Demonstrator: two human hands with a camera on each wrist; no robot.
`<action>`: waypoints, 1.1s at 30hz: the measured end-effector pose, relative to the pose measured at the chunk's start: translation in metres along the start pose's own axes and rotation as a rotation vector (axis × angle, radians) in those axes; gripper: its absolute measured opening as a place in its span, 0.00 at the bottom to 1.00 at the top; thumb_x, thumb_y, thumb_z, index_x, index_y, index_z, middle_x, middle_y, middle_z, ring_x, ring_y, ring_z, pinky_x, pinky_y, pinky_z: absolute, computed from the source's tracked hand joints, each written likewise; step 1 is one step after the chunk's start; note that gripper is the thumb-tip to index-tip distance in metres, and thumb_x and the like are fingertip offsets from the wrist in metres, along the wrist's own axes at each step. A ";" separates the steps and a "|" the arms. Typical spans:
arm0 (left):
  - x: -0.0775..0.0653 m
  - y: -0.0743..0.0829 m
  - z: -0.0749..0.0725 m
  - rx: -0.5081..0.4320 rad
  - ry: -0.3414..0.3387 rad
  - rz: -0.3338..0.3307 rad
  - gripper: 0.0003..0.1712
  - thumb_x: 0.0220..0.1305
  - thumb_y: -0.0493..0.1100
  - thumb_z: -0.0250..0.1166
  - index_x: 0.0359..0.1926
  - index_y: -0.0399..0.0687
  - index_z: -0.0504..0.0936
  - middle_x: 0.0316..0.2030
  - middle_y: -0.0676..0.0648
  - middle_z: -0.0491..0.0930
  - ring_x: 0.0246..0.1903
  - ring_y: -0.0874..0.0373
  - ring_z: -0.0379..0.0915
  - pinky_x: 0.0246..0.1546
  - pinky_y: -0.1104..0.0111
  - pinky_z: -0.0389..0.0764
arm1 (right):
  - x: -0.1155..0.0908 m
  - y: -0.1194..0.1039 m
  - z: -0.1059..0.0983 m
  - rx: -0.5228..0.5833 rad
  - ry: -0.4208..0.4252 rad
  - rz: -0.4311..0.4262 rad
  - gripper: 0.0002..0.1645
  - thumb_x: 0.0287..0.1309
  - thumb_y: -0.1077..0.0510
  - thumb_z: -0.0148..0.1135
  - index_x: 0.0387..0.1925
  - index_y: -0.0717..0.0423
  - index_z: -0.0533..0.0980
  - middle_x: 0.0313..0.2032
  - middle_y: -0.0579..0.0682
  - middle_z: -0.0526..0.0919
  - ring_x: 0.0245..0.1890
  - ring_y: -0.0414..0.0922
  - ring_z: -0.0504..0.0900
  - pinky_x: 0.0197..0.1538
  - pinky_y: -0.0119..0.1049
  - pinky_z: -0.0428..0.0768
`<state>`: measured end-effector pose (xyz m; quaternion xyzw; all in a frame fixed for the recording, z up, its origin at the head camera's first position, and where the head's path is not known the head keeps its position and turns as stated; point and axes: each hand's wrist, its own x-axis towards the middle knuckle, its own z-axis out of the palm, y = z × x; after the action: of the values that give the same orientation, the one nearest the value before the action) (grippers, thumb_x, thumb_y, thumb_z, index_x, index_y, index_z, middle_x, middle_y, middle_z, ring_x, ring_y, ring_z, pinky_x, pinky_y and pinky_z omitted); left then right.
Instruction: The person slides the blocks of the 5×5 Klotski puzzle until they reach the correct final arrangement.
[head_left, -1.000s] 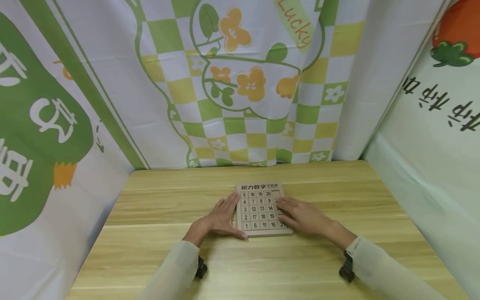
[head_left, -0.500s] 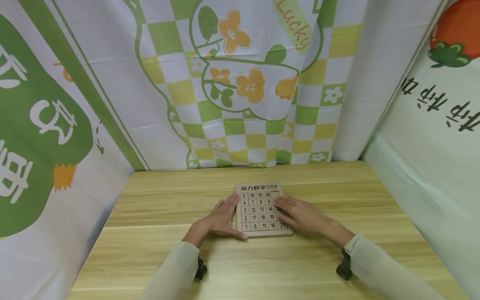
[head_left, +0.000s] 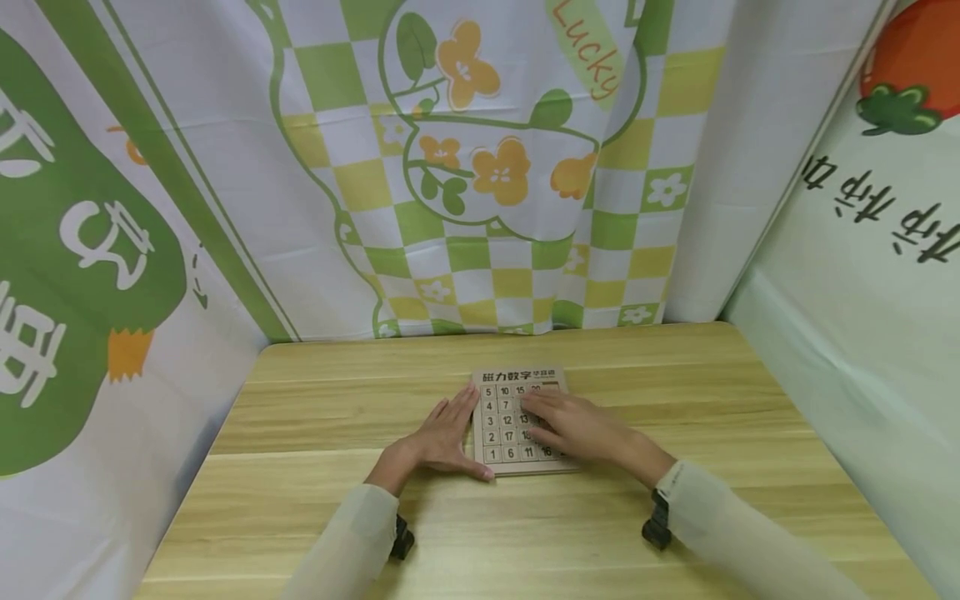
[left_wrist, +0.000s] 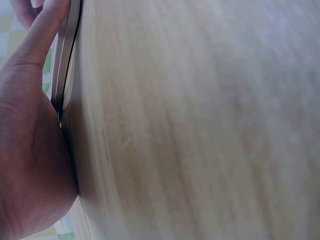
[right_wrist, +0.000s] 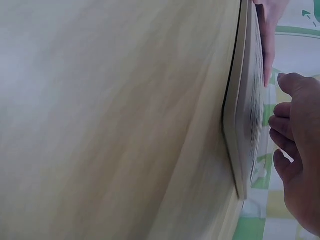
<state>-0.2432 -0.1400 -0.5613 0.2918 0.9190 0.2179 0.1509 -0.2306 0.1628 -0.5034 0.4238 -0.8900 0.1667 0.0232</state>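
Observation:
A wooden sliding number puzzle (head_left: 507, 405) lies flat on the table, with printed characters along its far edge. My left hand (head_left: 442, 437) rests against its left side, fingers straight along the edge and thumb at the near left corner. In the left wrist view that thumb (left_wrist: 37, 35) lies along the puzzle's edge. Over the right half of the tiles is my right hand (head_left: 581, 427), covering several numbers. Seen from the right wrist, its loosely bent fingers (right_wrist: 282, 125) are raised off the board's face (right_wrist: 256, 95) and hold nothing.
The light wooden table (head_left: 315, 400) extends on every side of the puzzle. Behind it hangs a green and yellow checked curtain (head_left: 525, 275). Printed cloths close in the left (head_left: 67, 250) and right (head_left: 847, 317) sides.
My right hand has moved left from the puzzle's right column, now covering tiles nearer the middle. My left hand and the puzzle stay in place.

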 end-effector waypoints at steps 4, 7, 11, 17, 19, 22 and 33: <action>-0.002 0.003 -0.002 -0.015 0.004 0.005 0.89 0.43 0.87 0.70 0.86 0.45 0.31 0.85 0.42 0.29 0.85 0.51 0.25 0.83 0.49 0.31 | 0.012 -0.004 0.004 0.022 -0.037 -0.001 0.33 0.78 0.47 0.59 0.73 0.65 0.72 0.73 0.63 0.74 0.73 0.63 0.71 0.76 0.61 0.69; -0.005 0.008 -0.005 -0.019 -0.002 0.010 0.88 0.44 0.86 0.70 0.86 0.43 0.32 0.85 0.40 0.31 0.85 0.48 0.26 0.83 0.47 0.32 | 0.020 -0.005 0.009 0.034 -0.054 -0.001 0.34 0.79 0.46 0.59 0.74 0.65 0.70 0.74 0.64 0.72 0.74 0.63 0.70 0.76 0.61 0.67; -0.008 0.015 -0.011 -0.001 -0.019 0.008 0.86 0.48 0.83 0.72 0.85 0.39 0.34 0.85 0.37 0.33 0.85 0.44 0.29 0.83 0.45 0.36 | 0.029 -0.006 0.016 0.041 -0.067 -0.003 0.35 0.79 0.46 0.57 0.74 0.65 0.69 0.74 0.64 0.71 0.75 0.63 0.69 0.77 0.61 0.67; -0.008 0.017 -0.012 0.003 -0.020 0.008 0.86 0.48 0.84 0.71 0.85 0.38 0.34 0.85 0.36 0.33 0.85 0.44 0.30 0.83 0.44 0.37 | 0.038 -0.007 0.022 0.051 -0.091 0.006 0.36 0.80 0.45 0.56 0.76 0.64 0.67 0.75 0.63 0.71 0.75 0.62 0.69 0.77 0.60 0.67; -0.008 0.016 -0.011 -0.006 -0.018 0.011 0.87 0.47 0.85 0.70 0.85 0.38 0.34 0.85 0.37 0.32 0.85 0.44 0.30 0.83 0.43 0.37 | 0.039 -0.008 0.023 0.045 -0.097 0.006 0.36 0.81 0.45 0.55 0.76 0.64 0.67 0.75 0.63 0.70 0.75 0.62 0.69 0.77 0.59 0.68; -0.008 0.015 -0.010 -0.004 -0.013 0.015 0.87 0.47 0.86 0.69 0.85 0.40 0.33 0.85 0.37 0.32 0.85 0.45 0.29 0.83 0.43 0.36 | 0.041 -0.008 0.024 0.040 -0.099 0.007 0.36 0.81 0.44 0.55 0.76 0.64 0.67 0.75 0.63 0.70 0.75 0.62 0.69 0.77 0.59 0.68; -0.003 0.006 -0.007 -0.036 0.010 0.025 0.87 0.46 0.88 0.68 0.86 0.42 0.33 0.86 0.38 0.32 0.85 0.47 0.28 0.83 0.45 0.35 | 0.033 0.002 0.022 0.037 -0.059 0.033 0.34 0.80 0.45 0.56 0.75 0.63 0.70 0.74 0.62 0.72 0.75 0.61 0.69 0.76 0.59 0.68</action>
<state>-0.2406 -0.1395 -0.5521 0.2992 0.9120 0.2379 0.1487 -0.2513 0.1327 -0.5183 0.4143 -0.8938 0.1711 -0.0137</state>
